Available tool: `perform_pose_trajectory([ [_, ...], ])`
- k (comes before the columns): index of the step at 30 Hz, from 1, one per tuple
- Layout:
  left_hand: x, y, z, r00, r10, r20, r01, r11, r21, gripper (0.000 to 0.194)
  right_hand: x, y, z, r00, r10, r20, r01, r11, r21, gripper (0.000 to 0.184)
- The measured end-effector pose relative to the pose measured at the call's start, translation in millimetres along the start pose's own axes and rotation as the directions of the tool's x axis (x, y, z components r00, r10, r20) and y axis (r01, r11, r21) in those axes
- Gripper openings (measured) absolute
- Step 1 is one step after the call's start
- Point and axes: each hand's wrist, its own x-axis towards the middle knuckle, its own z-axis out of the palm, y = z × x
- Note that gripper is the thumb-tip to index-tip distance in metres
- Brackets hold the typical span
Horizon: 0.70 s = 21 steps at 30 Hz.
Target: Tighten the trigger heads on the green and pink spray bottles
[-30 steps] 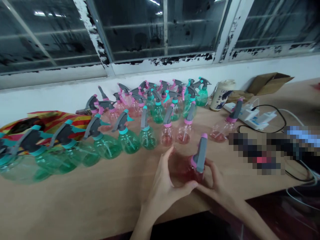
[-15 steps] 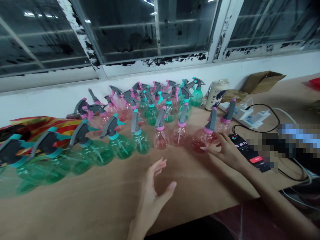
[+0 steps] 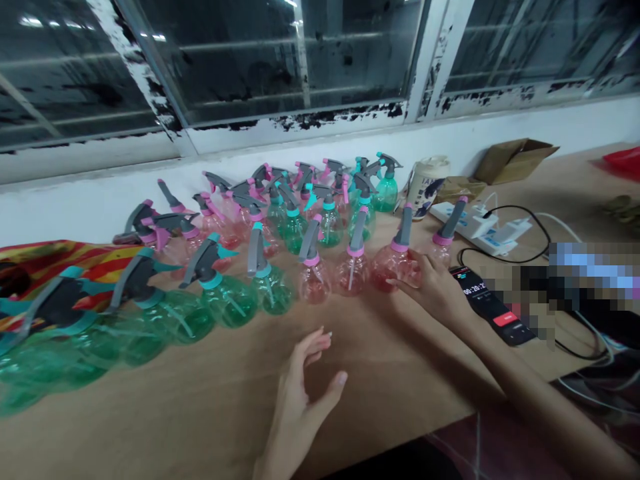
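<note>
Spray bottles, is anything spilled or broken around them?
The pink bottle at the right hand looks fine, no spill visible. The window frame behind looks odd: black patches break up its white paint, as if peeling.

pink bottle (image 3: 384,268): partly behind right hand (image 3: 436,288) | leftmost green bottle (image 3: 19,388): cut by left edge | phone (image 3: 487,305): partly pixelated

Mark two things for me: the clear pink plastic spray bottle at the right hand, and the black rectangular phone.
Clear pink plastic spray bottle (image 3: 388,268), head view: on its rounded body.
Black rectangular phone (image 3: 487,303), head view: on its screen.
</note>
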Motion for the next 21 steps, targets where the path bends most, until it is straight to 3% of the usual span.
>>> perform_pose_trajectory([
  [7, 0.5, -1.1, -0.3, 1.000, 0.001, 0.001, -0.001, 1.000, 0.023, 0.042, -1.2, -9.4, 1.5, 0.997, 0.075, -0.008, -0.075, 0.997, -0.033, 0.076],
  [11, 0.4, -3.1, 0.3, 1.000, -0.003, -0.001, 0.003, 1.000, 0.030, 0.043, -13.6, -7.0, -11.3, 0.995, 0.094, -0.033, -0.091, 0.993, 0.074, 0.068],
  [16, 2.6, -1.9, 3.5, 1.000, 0.005, 0.005, -0.005, 1.000, 0.029, 0.040, -23.3, 11.9, -34.9, 0.957, 0.210, -0.201, -0.185, 0.973, 0.137, 0.044],
  [21, 3.5, 1.4, 6.5, 1.000, 0.006, 0.002, -0.006, 1.000, 0.025, 0.042, -9.3, 32.2, -37.8, 0.923, 0.193, -0.332, -0.197, 0.980, 0.023, 0.061],
])
